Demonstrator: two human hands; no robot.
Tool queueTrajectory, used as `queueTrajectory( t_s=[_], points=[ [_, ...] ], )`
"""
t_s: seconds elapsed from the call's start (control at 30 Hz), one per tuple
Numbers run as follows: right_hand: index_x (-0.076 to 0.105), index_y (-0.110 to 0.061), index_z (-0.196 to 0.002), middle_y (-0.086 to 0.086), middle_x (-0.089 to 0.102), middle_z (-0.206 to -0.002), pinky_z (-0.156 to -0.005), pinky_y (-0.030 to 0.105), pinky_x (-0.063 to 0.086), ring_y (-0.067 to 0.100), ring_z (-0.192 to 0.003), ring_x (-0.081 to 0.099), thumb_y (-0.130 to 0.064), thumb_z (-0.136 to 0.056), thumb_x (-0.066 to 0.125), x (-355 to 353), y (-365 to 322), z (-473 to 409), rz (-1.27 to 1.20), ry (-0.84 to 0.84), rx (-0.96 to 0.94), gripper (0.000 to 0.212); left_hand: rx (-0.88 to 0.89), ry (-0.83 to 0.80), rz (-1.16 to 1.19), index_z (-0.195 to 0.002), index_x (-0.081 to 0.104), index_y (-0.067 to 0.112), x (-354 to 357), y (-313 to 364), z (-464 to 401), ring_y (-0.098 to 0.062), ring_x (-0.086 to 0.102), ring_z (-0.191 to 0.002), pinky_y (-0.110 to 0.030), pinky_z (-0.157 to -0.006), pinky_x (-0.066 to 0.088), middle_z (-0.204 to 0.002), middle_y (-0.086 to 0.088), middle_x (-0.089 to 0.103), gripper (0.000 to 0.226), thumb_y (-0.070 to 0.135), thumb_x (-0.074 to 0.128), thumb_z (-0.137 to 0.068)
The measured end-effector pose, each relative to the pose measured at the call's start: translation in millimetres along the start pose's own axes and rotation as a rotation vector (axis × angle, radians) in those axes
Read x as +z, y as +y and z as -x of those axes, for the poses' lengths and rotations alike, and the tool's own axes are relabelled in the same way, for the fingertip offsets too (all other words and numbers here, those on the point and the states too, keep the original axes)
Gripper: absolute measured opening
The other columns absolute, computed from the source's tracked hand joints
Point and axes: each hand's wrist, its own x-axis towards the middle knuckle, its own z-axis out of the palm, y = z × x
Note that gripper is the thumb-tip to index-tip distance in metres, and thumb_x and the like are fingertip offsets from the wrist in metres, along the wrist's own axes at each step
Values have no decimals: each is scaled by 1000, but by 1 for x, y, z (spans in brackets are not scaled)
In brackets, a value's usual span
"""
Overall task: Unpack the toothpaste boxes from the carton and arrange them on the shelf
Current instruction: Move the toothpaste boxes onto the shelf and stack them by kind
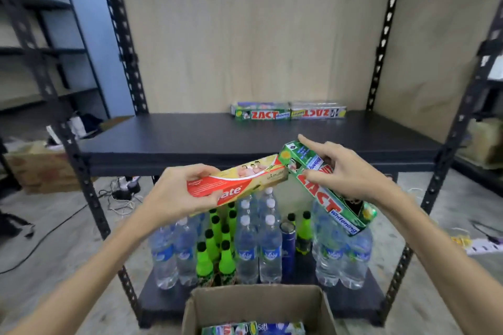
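Note:
My left hand (179, 193) grips a red and yellow Colgate toothpaste box (245, 182), held almost level in front of the black shelf (190, 133). My right hand (340, 171) holds a green Zact toothpaste box (326, 196), tilted down to the right, with the index finger stretched over its top end. The two boxes nearly touch at their inner ends. Two Zact boxes, one green (261, 113) and one silver (318, 112), lie end to end at the back of the shelf. The open carton (196, 304) sits below at the bottom edge, with more boxes (255, 328) inside.
Water bottles (246, 247) and green bottles (204, 261) crowd the lower shelf, along with a dark blue can (288, 245). Black perforated uprights (119, 32) frame the shelf. Cables (119, 196) and a cardboard box (38, 168) lie on the floor at left.

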Motion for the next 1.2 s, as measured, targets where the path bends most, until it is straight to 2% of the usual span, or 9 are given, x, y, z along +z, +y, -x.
queueTrajectory(
  t_s=[0.07,0.17,0.3,0.43,0.5,0.6,0.8,0.97,1.2],
  points=[
    [29,-49,-152,-3,52,-97,-85,28,39,10,-99,50,-46,-89,64,-26,-5,-14,63,-10,-19,73,30,1,12,-105,76,30,-16,11,-22,2,71,-90,-17,-80,54,-95,20,76,39,43,89,-70],
    [27,-45,-154,-5,53,-125,-105,34,38,12,-121,47,-48,-92,59,-54,-3,-38,154,-39,-31,70,63,-10,34,-105,75,30,-29,16,-56,2,71,-93,-20,-85,55,-98,21,76,33,40,86,-76],
    [26,-42,-156,0,51,-142,-98,40,49,17,-107,63,-44,-96,53,-73,16,-75,228,-133,-5,66,99,-30,-21,-110,72,34,-29,9,-107,4,68,-98,-22,-88,54,-103,24,74,34,49,79,-80],
    [23,-48,-155,-1,42,-155,-119,53,23,28,-145,27,-35,-97,51,-74,43,-108,369,-218,41,65,65,-121,-107,-116,68,39,-19,-7,-157,5,66,-99,-24,-90,54,-108,24,71,52,73,65,-77],
    [19,-51,-155,0,42,-155,-119,54,20,29,-142,24,-33,-100,47,-74,52,-120,422,-269,70,64,58,-181,-171,-124,65,40,-9,-16,-179,3,65,-101,-24,-91,53,-114,20,69,72,88,53,-71],
    [18,-52,-154,5,41,-149,-116,49,15,27,-134,25,-27,-104,40,-69,68,-135,496,-317,80,60,16,-211,-284,-134,59,40,12,-30,-206,-7,57,-110,-35,-100,47,-120,12,63,71,79,44,-76],
    [18,-65,-147,-14,15,-165,-117,52,6,25,-148,7,-34,-104,40,-50,116,-167,422,-239,12,57,67,-52,-463,-148,37,47,62,-41,-234,-15,42,-121,-39,-108,35,-136,9,39,69,74,51,-87],
    [36,-65,-138,-8,35,-140,-110,46,19,20,-134,23,-55,-96,53,-45,142,-194,377,-62,-35,46,51,-2,-514,-147,41,51,75,-59,-269,-24,35,-131,-47,-113,32,-146,0,40,78,85,33,-78],
    [22,-44,-154,-3,32,-146,-106,37,18,17,-136,22,-66,-88,57,-24,167,-237,381,95,-7,78,78,12,-443,-153,42,26,90,-76,-308,-21,22,-151,-40,-122,20,-161,-3,33,95,79,28,-75]
  ],
)
